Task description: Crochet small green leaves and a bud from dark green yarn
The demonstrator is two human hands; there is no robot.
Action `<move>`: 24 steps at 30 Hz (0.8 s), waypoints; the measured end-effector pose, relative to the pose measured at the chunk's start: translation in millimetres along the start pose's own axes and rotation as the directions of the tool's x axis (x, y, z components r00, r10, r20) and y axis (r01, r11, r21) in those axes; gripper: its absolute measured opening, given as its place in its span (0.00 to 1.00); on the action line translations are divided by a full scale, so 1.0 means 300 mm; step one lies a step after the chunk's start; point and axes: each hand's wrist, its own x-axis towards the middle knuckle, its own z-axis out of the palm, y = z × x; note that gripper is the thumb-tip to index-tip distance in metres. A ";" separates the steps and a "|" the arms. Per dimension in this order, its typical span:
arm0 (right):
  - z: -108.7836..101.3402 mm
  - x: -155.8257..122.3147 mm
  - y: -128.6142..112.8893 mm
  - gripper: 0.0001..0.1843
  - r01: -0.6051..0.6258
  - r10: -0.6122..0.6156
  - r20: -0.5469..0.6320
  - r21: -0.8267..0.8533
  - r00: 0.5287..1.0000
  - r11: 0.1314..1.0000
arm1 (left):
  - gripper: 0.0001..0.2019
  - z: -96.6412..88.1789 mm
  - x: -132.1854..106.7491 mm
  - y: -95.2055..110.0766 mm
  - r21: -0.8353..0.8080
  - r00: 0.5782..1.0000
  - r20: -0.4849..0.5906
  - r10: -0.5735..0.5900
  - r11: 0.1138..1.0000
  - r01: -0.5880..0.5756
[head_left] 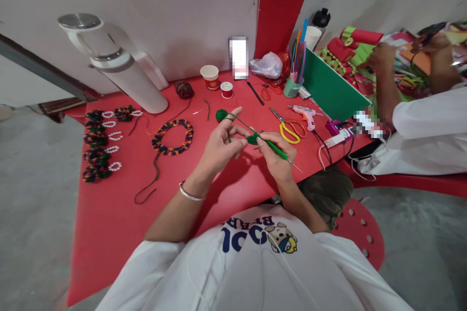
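My right hand (278,154) is closed round a crochet hook with a green handle (276,149), its metal rear end sticking out to the lower right. Between thumb and fingers, my left hand (225,142) pinches a small green crochet piece (252,139) at the hook's tip. Green yarn (239,119) runs from that piece over my raised left index finger. Just behind this hand lies a ball of green yarn (221,115). To the left, a multicoloured crocheted ring (172,137) rests on the red table (120,233) with a long yarn tail.
Scissors (289,129) and a pink glue gun (307,114) lie right of my hands. A white tumbler (124,75), paper cup (210,77), red thread spool (226,90) and phone (239,58) stand behind. Crocheted pieces (95,138) line the left. Another person's arm (386,80) works beyond a green divider (332,82).
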 end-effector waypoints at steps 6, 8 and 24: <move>0.001 0.000 0.001 0.05 0.014 -0.014 -0.019 -0.022 1.000 1.000 | 0.48 -0.005 0.005 -0.010 -0.012 1.000 -0.003 -0.014 1.000 0.014; 0.003 -0.001 0.002 0.04 0.032 -0.032 -0.020 -0.019 0.999 0.999 | 0.47 -0.004 0.006 -0.010 -0.029 1.000 -0.009 -0.023 0.999 0.022; 0.012 -0.001 -0.013 0.03 0.002 -0.001 -0.023 0.009 1.000 1.000 | 0.44 -0.001 0.006 0.013 -0.078 0.999 0.020 -0.039 0.996 0.041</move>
